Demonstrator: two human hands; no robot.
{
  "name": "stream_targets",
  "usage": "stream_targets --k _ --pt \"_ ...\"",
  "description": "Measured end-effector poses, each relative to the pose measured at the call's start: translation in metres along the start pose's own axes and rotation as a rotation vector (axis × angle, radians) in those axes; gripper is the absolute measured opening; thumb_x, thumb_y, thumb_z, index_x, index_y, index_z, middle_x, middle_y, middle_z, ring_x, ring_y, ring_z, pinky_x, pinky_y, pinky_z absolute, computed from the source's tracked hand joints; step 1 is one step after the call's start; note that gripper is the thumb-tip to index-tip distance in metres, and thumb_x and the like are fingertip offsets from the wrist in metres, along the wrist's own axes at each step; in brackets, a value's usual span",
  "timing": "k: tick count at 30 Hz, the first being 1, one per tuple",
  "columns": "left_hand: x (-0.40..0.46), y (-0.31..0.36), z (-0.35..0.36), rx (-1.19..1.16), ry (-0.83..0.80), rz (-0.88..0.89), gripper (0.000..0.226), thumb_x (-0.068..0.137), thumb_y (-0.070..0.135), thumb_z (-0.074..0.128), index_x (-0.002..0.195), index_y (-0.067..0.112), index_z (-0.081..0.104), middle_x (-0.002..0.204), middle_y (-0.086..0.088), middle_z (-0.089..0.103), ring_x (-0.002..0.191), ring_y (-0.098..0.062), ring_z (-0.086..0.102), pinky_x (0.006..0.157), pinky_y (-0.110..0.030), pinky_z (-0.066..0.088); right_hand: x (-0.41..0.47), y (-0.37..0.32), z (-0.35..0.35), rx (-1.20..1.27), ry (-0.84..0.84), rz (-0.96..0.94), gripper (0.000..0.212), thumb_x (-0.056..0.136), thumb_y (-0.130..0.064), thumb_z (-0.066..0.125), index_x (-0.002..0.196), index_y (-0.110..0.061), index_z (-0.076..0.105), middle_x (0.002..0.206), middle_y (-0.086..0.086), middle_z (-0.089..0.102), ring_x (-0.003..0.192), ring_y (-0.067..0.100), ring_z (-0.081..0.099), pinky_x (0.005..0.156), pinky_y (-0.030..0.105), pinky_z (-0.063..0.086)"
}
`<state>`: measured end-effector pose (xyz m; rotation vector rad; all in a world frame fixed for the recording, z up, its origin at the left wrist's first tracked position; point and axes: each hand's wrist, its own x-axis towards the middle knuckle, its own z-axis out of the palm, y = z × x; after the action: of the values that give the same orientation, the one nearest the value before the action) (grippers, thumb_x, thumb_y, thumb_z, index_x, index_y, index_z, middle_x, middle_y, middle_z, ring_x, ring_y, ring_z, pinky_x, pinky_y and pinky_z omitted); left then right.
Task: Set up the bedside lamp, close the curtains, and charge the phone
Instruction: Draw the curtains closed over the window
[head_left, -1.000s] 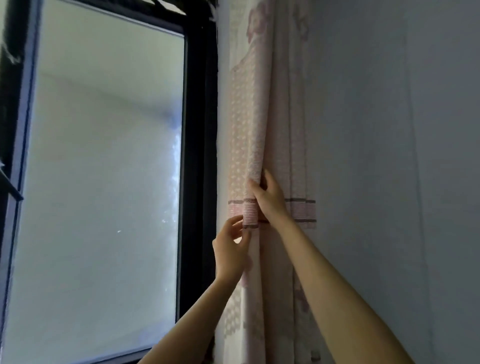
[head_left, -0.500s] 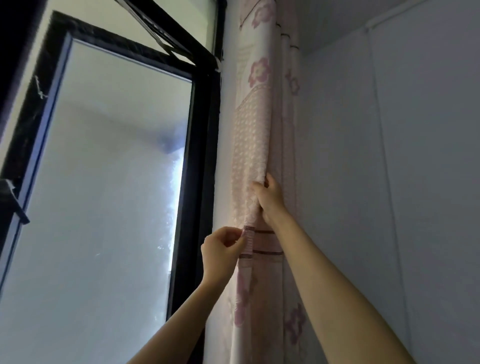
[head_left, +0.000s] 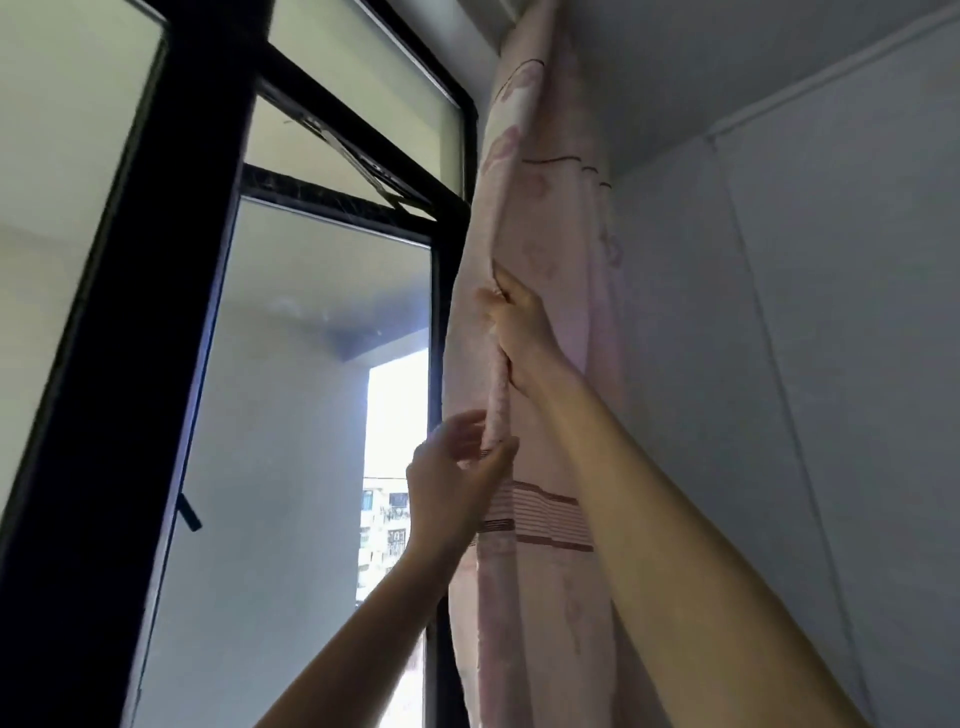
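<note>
The pink flowered curtain hangs bunched in the corner, at about 3 o'clock from the black window frame and against the grey wall. The right hand grips its leading fold, fingers curled into the cloth. At 7 o'clock from it, the left hand pinches the same fold's edge between thumb and fingers.
</note>
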<state>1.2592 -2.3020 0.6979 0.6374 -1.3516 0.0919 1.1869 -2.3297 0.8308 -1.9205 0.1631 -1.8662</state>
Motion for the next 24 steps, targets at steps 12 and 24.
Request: stream_targets --k 12,24 --pt "0.026 0.136 -0.103 0.064 -0.022 0.245 0.008 0.074 0.024 0.069 0.066 0.023 0.071 0.058 0.007 0.069 0.054 0.001 0.061 0.050 -0.009 0.046 -0.030 -0.138 0.053 0.301 -0.359 -0.234 0.034 0.095 -0.008 0.040 0.129 -0.006 0.047 0.101 -0.001 0.061 0.091 0.010 0.061 0.086 0.025 0.052" --pt "0.016 0.144 -0.147 0.138 0.051 0.157 0.013 0.072 0.022 0.072 0.061 0.016 0.070 0.052 0.003 0.067 0.045 -0.002 0.060 0.044 -0.010 0.044 -0.038 -0.129 0.099 0.297 -0.372 -0.109 0.037 0.096 -0.011 0.040 0.133 -0.016 0.044 0.132 0.003 0.051 0.123 0.021 0.048 0.105 0.042 0.040"
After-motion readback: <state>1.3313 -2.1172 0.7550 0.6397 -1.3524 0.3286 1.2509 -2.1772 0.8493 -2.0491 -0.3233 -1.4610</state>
